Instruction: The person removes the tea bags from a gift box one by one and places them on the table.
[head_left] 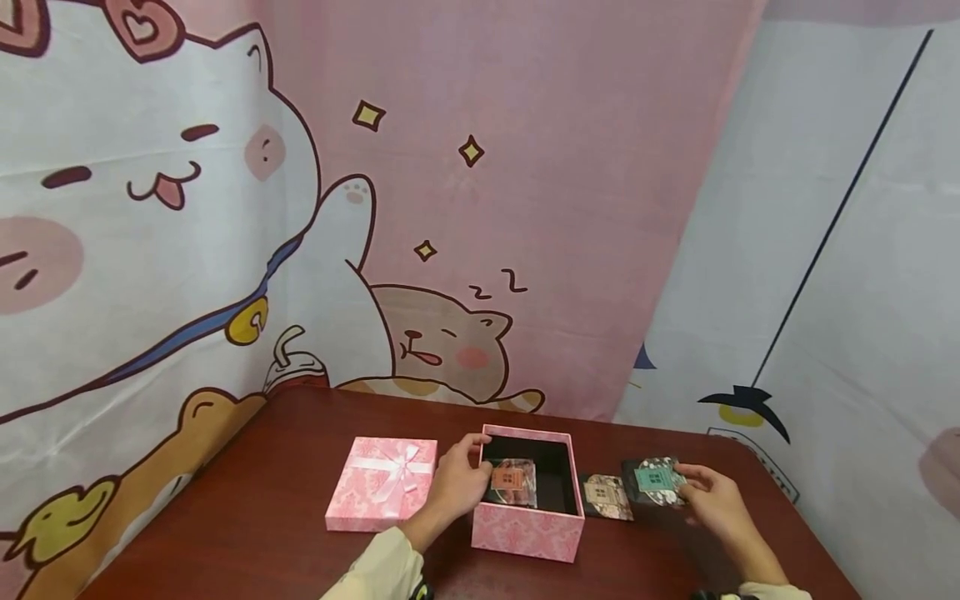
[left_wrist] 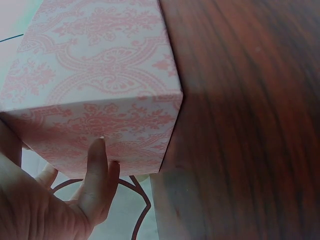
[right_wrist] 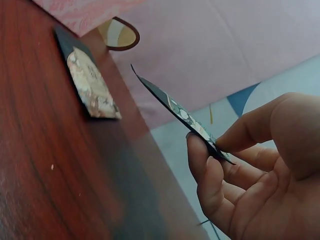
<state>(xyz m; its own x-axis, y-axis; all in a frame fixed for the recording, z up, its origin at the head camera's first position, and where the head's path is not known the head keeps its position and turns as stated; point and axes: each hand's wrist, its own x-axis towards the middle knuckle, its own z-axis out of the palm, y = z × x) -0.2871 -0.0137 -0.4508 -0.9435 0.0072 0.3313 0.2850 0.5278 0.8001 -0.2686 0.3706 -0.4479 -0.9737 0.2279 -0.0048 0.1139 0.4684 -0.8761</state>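
Apparently filling the pink box (head_left: 527, 532), we grip its left rim with our left hand (head_left: 456, 480) while our right hand's (head_left: 717, 502) fingers pinch the teal-labelled packet (head_left: 654, 478) to its right, probably needing a carry in over its rim next.

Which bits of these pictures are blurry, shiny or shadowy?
Head view: soft, even light, but the writing on the teal-labelled packet is too small to read. Left wrist view: the side of the pink box by the left hand looks shadowier than the side above it. Right wrist view: a blurry bluish sheen on the wooden table, near its edge.
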